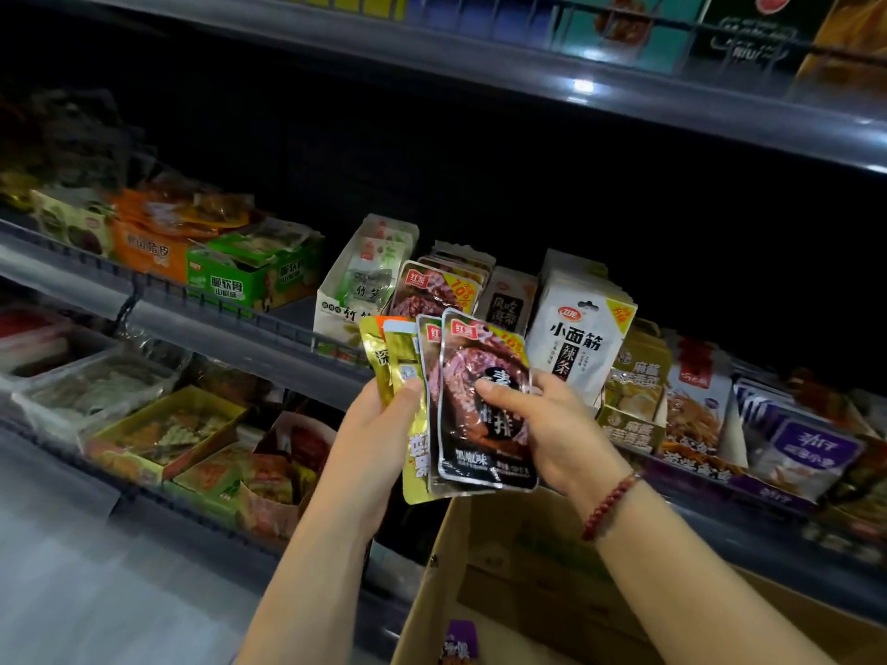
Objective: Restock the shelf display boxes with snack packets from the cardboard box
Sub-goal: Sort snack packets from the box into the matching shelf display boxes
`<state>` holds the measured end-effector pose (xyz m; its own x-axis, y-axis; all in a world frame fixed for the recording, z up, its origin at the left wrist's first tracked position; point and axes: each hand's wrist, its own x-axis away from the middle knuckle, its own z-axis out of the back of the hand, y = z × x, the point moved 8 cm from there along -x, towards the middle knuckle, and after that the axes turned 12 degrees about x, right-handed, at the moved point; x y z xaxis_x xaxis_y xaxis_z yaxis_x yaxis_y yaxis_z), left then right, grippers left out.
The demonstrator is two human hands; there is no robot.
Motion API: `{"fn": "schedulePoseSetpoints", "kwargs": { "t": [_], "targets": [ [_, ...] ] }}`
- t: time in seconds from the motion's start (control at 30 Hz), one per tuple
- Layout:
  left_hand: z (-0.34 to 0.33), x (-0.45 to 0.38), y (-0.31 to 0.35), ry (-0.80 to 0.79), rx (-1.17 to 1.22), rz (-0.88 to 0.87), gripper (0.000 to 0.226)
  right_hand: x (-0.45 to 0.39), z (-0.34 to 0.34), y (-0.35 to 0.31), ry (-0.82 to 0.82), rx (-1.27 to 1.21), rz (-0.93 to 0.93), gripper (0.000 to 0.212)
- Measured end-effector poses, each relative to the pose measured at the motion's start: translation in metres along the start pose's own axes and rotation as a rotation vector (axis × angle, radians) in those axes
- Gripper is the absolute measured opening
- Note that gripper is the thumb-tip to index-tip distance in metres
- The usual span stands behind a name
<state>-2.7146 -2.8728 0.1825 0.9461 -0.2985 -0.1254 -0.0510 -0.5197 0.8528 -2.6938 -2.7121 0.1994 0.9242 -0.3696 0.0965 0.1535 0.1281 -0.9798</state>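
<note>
My left hand [384, 415] grips a fan of snack packets: gold ones [413, 453] at the left and dark black-and-purple ones behind them. My right hand [552, 424], with a red bead bracelet on the wrist, pinches the front dark packet [480, 453], thumb across its face. Both hands hover just in front of the middle shelf. Directly behind the fan stands a display row of matching dark packets [432, 290]. The open cardboard box [528, 568] sits below my forearms, with a purple packet [461, 645] lying inside.
Neighbouring display boxes stand along the shelf: a white one [357, 280] to the left, white noodle-snack packets [576, 343] to the right, green [230, 280] and orange [149, 252] boxes further left, purple packets [806, 448] at far right. A lower shelf holds trays [163, 424]. An upper shelf edge [576, 84] overhangs.
</note>
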Motion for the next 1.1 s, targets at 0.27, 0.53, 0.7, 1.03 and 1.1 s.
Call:
{"fn": "schedulePoseSetpoints", "kwargs": {
  "t": [0.27, 0.53, 0.7, 1.03, 1.1],
  "targets": [
    [0.014, -0.006, -0.003, 0.057, -0.079, -0.063, 0.028, -0.001, -0.019, -0.011, -0.117, 0.136, 0.045, 0.026],
    [0.053, -0.013, 0.001, 0.292, 0.125, -0.079, 0.019, -0.04, -0.017, -0.029, -0.061, 0.015, 0.012, 0.026],
    [0.074, -0.017, 0.008, 0.428, 0.118, -0.123, 0.022, -0.088, -0.021, -0.066, 0.151, 0.103, 0.242, 0.032],
    [0.072, -0.02, 0.003, 0.426, 0.175, -0.096, 0.019, -0.102, -0.065, -0.126, 0.457, 0.583, 0.619, 0.053],
    [0.071, -0.02, 0.004, 0.421, 0.174, -0.095, 0.019, -0.105, -0.069, -0.122, 0.427, 0.664, 0.621, 0.055]
  ]
}}
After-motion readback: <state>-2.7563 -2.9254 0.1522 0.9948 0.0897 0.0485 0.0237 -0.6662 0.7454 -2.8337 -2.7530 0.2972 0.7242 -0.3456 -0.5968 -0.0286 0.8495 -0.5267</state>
